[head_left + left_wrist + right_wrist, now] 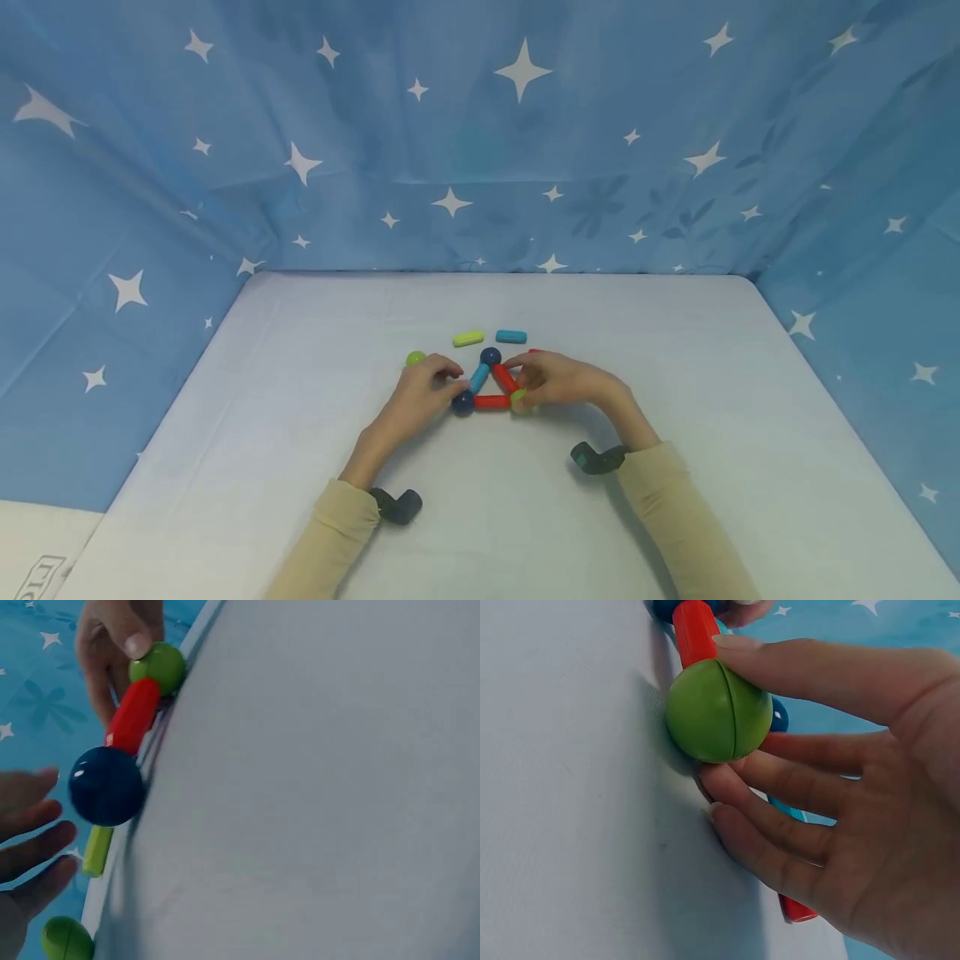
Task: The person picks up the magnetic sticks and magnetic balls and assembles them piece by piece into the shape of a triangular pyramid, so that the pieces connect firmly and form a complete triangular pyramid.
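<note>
Three rods and three balls form a triangle on the white table. Its sides are a light-blue rod [478, 379], a red rod [506, 379] and a front red rod [492, 402]. Dark-blue balls sit at the far corner [491, 356] and the left corner [463, 404]; a green ball [716, 712] makes the right corner. My right hand [562, 382] pinches this green ball, thumb on top and fingers behind. Beside the left dark-blue ball is my left hand [426, 390], its fingers loosely bent and apart from the ball in the left wrist view.
Behind the triangle lie a yellow-green rod [468, 338] and a blue rod [512, 337]. Another green ball [416, 357] sits beyond my left hand. A loose red rod [799, 909] is partly hidden by my right hand. A starry blue curtain [480, 150] borders the table.
</note>
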{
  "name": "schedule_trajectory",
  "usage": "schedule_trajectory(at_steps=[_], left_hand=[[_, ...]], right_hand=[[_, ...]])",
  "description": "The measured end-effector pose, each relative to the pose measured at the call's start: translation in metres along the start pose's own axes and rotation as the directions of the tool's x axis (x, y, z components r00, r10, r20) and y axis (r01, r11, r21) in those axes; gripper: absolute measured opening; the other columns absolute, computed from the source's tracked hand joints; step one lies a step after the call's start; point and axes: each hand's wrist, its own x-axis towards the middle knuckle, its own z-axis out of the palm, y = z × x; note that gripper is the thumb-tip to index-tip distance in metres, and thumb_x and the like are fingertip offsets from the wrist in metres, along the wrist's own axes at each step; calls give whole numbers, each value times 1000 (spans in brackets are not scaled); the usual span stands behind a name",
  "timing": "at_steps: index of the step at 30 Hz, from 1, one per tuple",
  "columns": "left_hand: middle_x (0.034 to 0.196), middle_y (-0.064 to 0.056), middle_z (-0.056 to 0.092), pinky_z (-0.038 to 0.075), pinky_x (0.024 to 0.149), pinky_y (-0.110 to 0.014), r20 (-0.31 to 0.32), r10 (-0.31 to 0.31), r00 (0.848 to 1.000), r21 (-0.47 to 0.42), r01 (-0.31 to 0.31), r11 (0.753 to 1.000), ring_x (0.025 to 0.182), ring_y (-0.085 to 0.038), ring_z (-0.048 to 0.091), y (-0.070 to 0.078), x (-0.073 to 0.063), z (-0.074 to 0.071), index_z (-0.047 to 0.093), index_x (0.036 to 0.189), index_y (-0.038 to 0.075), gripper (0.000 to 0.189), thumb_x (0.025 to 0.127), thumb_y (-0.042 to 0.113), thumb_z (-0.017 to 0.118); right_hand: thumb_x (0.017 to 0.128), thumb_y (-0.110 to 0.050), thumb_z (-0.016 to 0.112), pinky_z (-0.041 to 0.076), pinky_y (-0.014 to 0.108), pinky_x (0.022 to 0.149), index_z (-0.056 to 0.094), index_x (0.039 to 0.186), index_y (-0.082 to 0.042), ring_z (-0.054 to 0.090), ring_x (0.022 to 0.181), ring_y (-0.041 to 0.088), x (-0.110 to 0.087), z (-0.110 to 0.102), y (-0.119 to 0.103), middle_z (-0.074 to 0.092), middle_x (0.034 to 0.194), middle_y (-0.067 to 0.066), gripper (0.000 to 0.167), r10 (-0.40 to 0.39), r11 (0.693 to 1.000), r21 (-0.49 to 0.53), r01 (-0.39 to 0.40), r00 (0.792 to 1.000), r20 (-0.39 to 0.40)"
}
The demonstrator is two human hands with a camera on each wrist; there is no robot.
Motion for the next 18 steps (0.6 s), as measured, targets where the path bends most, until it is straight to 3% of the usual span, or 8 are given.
schedule_trajectory(at_steps=[2, 6, 8, 10, 13, 16, 18], left_hand=[[105, -2, 71, 54, 88, -36, -88, 22, 996, 20, -21, 1000, 99, -19, 61, -2, 1, -6, 74, 110, 11, 16, 95, 15, 75], [105, -8, 71, 52, 86, -38, -242, 44, 969, 19, -40, 999, 97, -24, 61, -7, 4, -18, 74, 109, 5, 16, 94, 3, 72], [105, -11, 71, 54, 88, -42, -288, 49, 956, 8, -49, 999, 97, -27, 62, -8, 4, -21, 74, 109, 1, 17, 92, -2, 71], [107, -14, 72, 55, 89, -45, -296, 65, 953, 15, -63, 998, 98, -30, 65, -6, 6, -24, 73, 110, -1, 20, 91, -4, 71], [112, -16, 71, 57, 91, -45, -221, 78, 972, 76, -62, 995, 102, -32, 67, 2, 14, -23, 72, 114, -2, 24, 91, -4, 71], [119, -17, 70, 58, 95, -44, -71, 66, 995, 162, -53, 985, 110, -32, 67, 14, 33, -19, 70, 122, -2, 29, 93, -1, 70], [123, -18, 68, 56, 99, -44, 35, 46, 998, 222, -53, 974, 116, -33, 65, 21, 48, -15, 68, 126, -3, 32, 95, 1, 68]], right_hand=[[85, -29, 85, 55, 47, 100, 55, 146, -12, 64, 114, 23, 2, 1, 0, 68, 125, 6, 70, -3, 1000, 0, 3, 1000, 7], [84, -31, 85, 55, 44, 97, 56, 145, -14, 63, 112, 21, 3, 0, 1, 69, 122, 3, 70, -1, 1000, -9, 2, 1000, 13], [84, -31, 85, 55, 43, 96, 56, 145, -13, 63, 110, 20, 2, 0, 1, 68, 120, 2, 70, -12, 1000, -7, 12, 1000, 25], [83, -33, 85, 55, 41, 94, 56, 145, -14, 63, 109, 19, 1, 2, 1, 68, 119, 1, 71, -14, 1000, 7, 14, 999, 41], [84, -34, 85, 56, 41, 94, 55, 146, -14, 63, 109, 19, 2, 5, 2, 68, 119, 2, 72, -18, 999, 30, 16, 997, 69], [84, -34, 85, 56, 41, 94, 55, 146, -13, 63, 109, 19, 3, 9, 2, 68, 121, 2, 72, -20, 999, 50, 17, 997, 72], [84, -33, 85, 56, 42, 95, 55, 146, -13, 62, 109, 20, 5, 12, 3, 67, 121, 3, 71, -21, 998, 57, 17, 997, 68]])
